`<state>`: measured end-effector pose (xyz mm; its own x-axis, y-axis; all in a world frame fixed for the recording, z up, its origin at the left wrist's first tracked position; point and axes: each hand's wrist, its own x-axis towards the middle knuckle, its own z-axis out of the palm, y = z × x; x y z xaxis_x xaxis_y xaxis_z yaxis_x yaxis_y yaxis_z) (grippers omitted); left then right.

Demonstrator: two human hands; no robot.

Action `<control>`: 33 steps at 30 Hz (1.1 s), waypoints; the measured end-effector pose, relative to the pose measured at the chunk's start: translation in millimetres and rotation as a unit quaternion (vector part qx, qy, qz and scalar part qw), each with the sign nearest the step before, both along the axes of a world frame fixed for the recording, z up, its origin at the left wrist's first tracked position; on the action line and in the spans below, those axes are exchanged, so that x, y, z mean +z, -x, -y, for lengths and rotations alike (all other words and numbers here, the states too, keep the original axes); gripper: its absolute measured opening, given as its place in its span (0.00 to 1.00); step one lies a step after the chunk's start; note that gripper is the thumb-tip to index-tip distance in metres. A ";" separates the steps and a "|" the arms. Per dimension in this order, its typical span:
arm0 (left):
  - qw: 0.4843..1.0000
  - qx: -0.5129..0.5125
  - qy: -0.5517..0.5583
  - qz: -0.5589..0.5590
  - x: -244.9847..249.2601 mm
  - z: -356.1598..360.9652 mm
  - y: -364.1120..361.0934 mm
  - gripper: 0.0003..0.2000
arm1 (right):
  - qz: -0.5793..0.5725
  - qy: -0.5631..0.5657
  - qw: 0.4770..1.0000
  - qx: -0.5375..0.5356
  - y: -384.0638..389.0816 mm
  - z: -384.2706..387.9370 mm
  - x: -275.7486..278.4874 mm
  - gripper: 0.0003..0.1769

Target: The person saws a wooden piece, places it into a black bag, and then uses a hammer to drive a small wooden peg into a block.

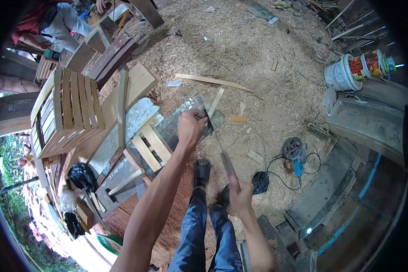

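Observation:
My right hand [241, 196] is closed around the handle of a long, narrow metal-bladed tool [226, 162]. The tool points up and away from me, thinning towards my left hand. In front of me, my left hand [191, 128] is pinched closed near the tool's far end; what its fingers hold is partly hidden. A thin wooden strip [216, 102] reaches away from just beyond those fingertips. Beneath the left hand is a grey board [171, 129], and beside it a small slatted wooden piece [150, 147].
Sawdust covers the ground. A slatted wooden crate [72, 106] stands left, a hammer [124, 182] lies nearer. To the right are a blue angle grinder [297, 159] with its cord and a white bucket [342, 75]. Another person [61, 25] is at upper left.

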<state>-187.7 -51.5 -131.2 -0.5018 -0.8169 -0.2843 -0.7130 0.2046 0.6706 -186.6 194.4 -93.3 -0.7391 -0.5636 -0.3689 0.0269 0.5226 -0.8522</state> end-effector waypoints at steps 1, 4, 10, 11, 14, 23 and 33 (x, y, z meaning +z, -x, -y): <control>1.000 -0.002 0.002 -0.001 -3.1 0.2 -0.9 0.06 | -0.025 -0.001 1.000 0.018 8.8 19.1 -6.3 0.23; 0.998 -0.007 0.048 -0.029 -6.9 1.0 -1.7 0.06 | -0.046 0.015 0.998 0.032 27.4 53.5 -6.6 0.22; 0.995 0.067 -0.079 0.007 2.3 1.2 1.0 0.08 | -0.045 0.017 0.999 0.018 2.0 -7.3 3.2 0.22; 0.997 0.050 -0.063 0.003 3.0 -0.7 1.0 0.09 | -0.031 -0.011 0.999 0.023 0.2 -12.5 3.7 0.23; 0.999 0.023 -0.037 -0.006 6.8 -2.7 -0.4 0.08 | -0.059 0.008 0.998 0.023 16.8 31.1 -14.6 0.23; 0.999 0.018 -0.035 -0.026 1.2 0.3 -2.0 0.09 | 0.030 0.012 0.999 -0.015 -9.8 -26.6 -23.0 0.27; 0.998 0.035 -0.056 0.001 5.1 1.0 0.3 0.08 | 0.008 0.034 0.999 -0.028 -3.6 -9.1 -14.2 0.31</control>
<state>-188.0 -52.5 -126.0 -0.4439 -0.8132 -0.3765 -0.7249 0.0789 0.6843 -183.0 203.5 -107.4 -0.7643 -0.5458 -0.3435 0.0690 0.4603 -0.8851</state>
